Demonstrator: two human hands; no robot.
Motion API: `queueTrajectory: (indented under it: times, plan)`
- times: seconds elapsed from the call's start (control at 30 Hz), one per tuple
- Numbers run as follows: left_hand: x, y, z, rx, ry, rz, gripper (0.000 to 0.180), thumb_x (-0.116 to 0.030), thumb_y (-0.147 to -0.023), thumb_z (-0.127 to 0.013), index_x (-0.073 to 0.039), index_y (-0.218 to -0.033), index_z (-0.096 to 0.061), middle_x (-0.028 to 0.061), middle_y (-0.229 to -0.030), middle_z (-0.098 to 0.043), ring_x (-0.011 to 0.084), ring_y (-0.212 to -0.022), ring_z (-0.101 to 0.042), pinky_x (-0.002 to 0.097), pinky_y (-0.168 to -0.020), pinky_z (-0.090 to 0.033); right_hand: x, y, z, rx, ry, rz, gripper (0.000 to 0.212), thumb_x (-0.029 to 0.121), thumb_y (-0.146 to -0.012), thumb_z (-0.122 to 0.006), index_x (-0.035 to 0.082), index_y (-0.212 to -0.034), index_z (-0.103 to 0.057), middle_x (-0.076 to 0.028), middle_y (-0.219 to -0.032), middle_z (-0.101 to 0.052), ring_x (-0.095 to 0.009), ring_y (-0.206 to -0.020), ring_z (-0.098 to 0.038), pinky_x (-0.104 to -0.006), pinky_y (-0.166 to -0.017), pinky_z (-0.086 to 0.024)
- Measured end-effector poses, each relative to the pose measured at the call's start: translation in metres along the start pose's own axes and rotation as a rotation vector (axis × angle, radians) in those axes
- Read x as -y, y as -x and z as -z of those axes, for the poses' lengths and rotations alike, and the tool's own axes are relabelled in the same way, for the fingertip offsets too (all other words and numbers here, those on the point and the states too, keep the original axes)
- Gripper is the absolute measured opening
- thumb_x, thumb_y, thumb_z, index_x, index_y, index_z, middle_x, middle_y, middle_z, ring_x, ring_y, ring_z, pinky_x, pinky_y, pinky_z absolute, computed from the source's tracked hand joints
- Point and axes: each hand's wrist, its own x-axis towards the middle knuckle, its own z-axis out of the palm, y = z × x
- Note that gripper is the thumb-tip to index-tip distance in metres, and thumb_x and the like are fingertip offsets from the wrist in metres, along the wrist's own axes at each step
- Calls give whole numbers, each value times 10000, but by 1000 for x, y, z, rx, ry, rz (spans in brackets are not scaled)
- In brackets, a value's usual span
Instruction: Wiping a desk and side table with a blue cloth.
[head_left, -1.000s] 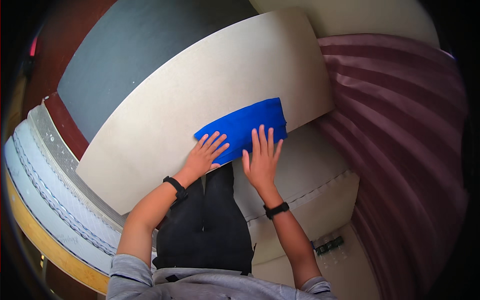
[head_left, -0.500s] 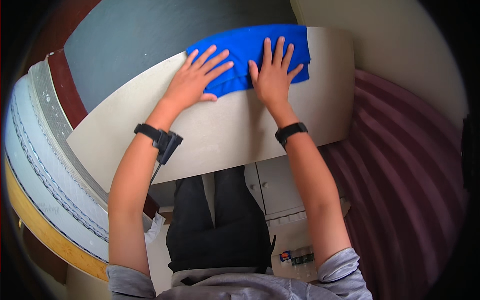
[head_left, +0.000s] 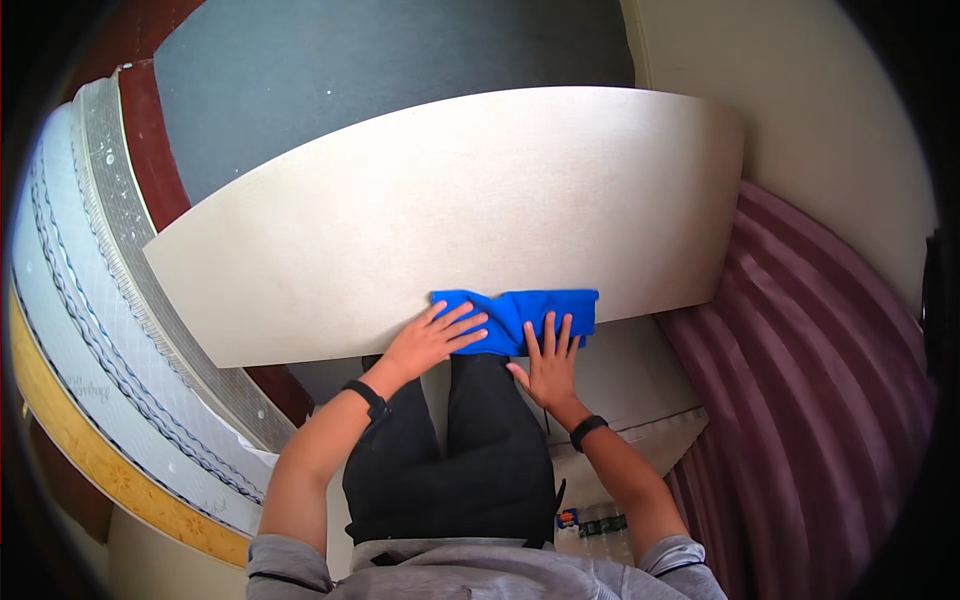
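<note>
A bright blue cloth [head_left: 505,305] lies bunched and creased along the near edge of the pale table [head_left: 450,200], part of it hanging over that edge. On its left part rests my left hand [head_left: 425,340], palm down with the fingers spread. My right hand [head_left: 550,365] presses on its right part, fingers stretched out and thumb apart, with the palm just off the table's edge. Neither hand grasps the cloth. Each wrist wears a black band.
To the left is a mattress [head_left: 130,330] with a yellow border. A purple striped curtain [head_left: 800,370] hangs at the right beside a wall [head_left: 790,100]. Beyond the table lies a dark grey surface [head_left: 400,80]. My legs stand close against the near edge.
Both hands have drawn the blue cloth from the table's far edge back to its near edge, toward my body. The cloth is now narrower and more wrinkled.
</note>
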Motion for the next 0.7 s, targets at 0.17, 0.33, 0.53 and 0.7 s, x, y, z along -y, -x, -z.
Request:
queueTrajectory:
  times: [0.17, 0.33, 0.53, 0.7]
  plan:
    - [19, 17, 8, -163, -270, -2, 957, -397, -734, -789, -333, -1560, -310, -97, -1649, -241, 153, -1522, -219, 418, -1251, -160, 39, -33, 10, -9, 135, -114, 816, 574, -917, -593, 128, -1556, -350, -327, -1619, -106, -601, -1463, -68, -767, -1020, -278]
    - [106, 5, 84, -269, -85, 111, 949, -382, -713, -815, -335, -1542, -356, -49, -1639, -273, 232, -1522, -221, 512, -1222, -233, 59, -161, 54, -247, 173, -98, 726, 514, -930, -600, 224, -1554, -371, -263, -1646, -99, -573, -1474, -75, -776, -1030, -255]
    - [210, 20, 164, -516, -106, 257, 778, -203, -796, -742, -301, -1505, -437, -7, -1637, -286, 280, -1508, -252, 504, -1223, -247, 123, -284, 78, -525, 155, -145, 621, 470, -989, -532, 219, -1540, -395, -241, -1653, -104, -549, -1489, -45, -791, -1057, -166]
    - [217, 73, 135, -523, -167, 307, 793, -277, -828, -714, -195, -1541, -378, 98, -1656, -223, 305, -1531, -193, 499, -1234, -201, 160, -265, 51, -502, 114, -125, 644, 452, -969, -567, 214, -1542, -392, -245, -1649, -121, -551, -1486, -70, -767, -1060, -201]
